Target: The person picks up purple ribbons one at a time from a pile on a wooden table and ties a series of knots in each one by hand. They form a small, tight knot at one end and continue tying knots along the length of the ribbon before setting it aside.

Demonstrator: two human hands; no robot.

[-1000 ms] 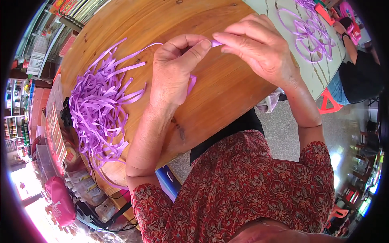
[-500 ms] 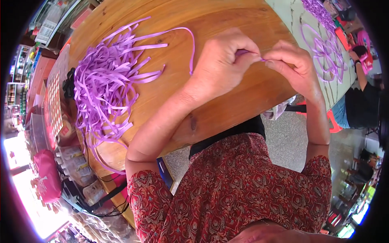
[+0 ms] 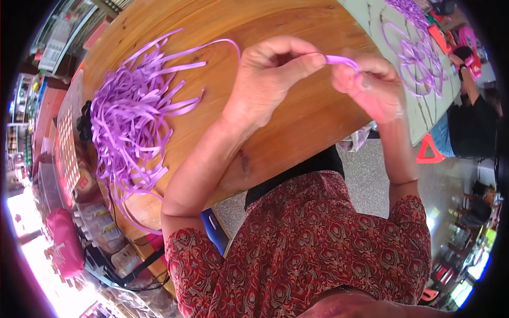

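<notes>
A narrow purple ribbon (image 3: 339, 60) spans the short gap between my hands above the wooden table (image 3: 297, 138). My left hand (image 3: 275, 74) pinches it between thumb and forefinger. At the other end my right hand (image 3: 369, 85) has its fingers closed on the ribbon, slightly smeared by motion. From behind my left hand a strand of the same ribbon runs left to a large tangled heap of purple ribbon (image 3: 132, 116). Several loose ends stick out from that heap toward the table's middle, and one loop hangs near the table's front edge.
Right of the wooden table stands a white marble-patterned table (image 3: 366, 26) with loose purple ribbon loops (image 3: 419, 69). Another person in black (image 3: 474, 130) sits beyond it, near a red stool (image 3: 429, 151). A pink pouch (image 3: 66, 244) and clear plastic containers (image 3: 101, 222) lie at the left.
My hands have moved apart a little, and more ribbon shows between them. The right hand has turned, its fingers curling in. The whole view has shifted slightly.
</notes>
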